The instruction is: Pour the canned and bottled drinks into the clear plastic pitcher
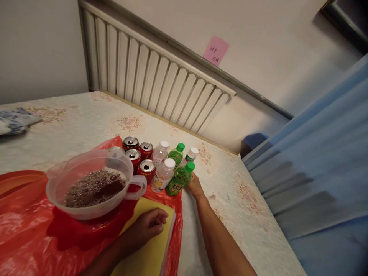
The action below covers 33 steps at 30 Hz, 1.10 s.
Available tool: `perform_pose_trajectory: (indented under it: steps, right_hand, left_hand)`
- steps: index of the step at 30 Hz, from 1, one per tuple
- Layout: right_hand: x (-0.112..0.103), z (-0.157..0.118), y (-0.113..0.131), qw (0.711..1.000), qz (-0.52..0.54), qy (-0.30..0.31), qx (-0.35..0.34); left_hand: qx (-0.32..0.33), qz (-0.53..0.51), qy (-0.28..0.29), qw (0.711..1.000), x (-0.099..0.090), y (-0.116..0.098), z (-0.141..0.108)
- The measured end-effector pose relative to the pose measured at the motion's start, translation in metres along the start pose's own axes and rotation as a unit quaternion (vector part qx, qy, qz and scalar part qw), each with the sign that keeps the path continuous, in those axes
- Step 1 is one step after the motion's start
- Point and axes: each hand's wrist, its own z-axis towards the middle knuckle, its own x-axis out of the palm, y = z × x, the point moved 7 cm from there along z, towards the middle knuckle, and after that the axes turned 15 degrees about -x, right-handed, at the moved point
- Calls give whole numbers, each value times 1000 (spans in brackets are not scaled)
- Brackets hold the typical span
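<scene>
Reaching with the right hand (pixel 196 186) to the front green bottle (pixel 179 179), at the near right corner of the bottles (pixel 161 180) on the surface (pixel 71 122); hiding the fingers, so not telling the grip's state. Half-curling the empty left hand (pixel 156 223) over the yellow pad (pixel 143 251). Apparently finishing the grouping beside the cans (pixel 146 170), showing at least one opened; showing the bottles capped, not revealing anything left.
</scene>
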Motion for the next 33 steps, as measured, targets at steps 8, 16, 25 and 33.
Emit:
perform_pose_trajectory:
  steps: [8,16,25,33]
  right_hand:
    - [-38,-50,-41,976,45,-192,95]
    - [-47,-195,-5,975,-170,-129,65]
    - [-38,-224,12,945,-312,-60,-72]
    - [-33,-223,17,930,-346,-42,-114]
  left_hand:
    - [5,9,-2,1000,-1,4,2]
    - [48,83,-43,995,1,1,0]
    - [164,365,-159,903,23,-13,-20]
    - [167,568,-248,767,49,5,-23]
